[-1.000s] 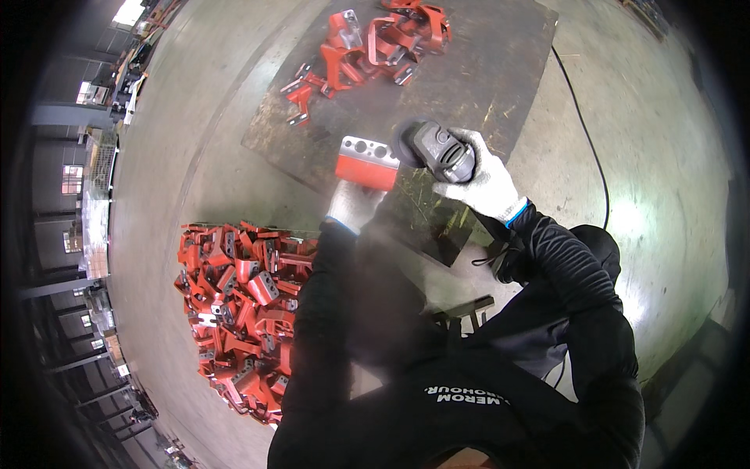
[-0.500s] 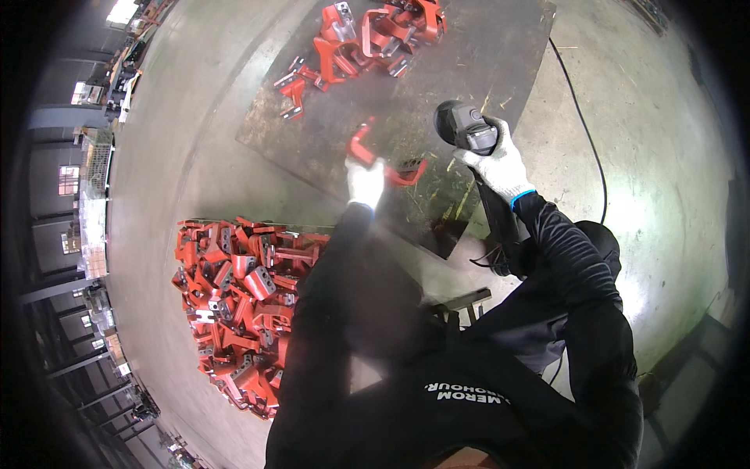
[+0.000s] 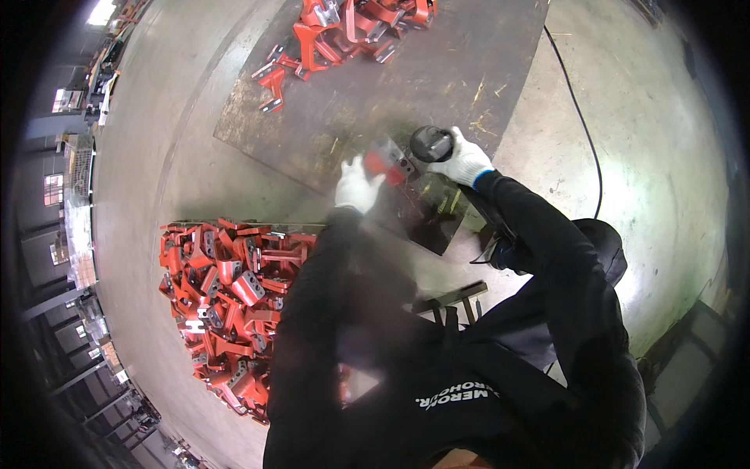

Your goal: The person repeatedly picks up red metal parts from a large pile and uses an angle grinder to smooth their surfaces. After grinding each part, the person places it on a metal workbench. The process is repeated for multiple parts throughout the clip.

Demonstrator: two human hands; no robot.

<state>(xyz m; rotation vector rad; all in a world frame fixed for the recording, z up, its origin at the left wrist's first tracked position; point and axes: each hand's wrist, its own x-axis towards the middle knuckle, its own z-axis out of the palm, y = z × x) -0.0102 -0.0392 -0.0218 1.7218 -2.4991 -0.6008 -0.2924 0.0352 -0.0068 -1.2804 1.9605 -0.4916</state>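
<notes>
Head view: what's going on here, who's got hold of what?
A person in white gloves works over a dark metal plate on the floor. The left hand holds a small red bracket down on the plate; the right hand grips a black hand-held power tool right beside it, its cable trailing across the concrete. More red brackets lie at the plate's far edge, and a large heap sits to the person's left.

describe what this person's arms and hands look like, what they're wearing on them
Both arms are covered by long black sleeves. The left hand wears a white knit work glove. The right hand wears the same kind of white glove, with a thin blue band at its cuff where it meets the sleeve. No bare parts show.
</notes>
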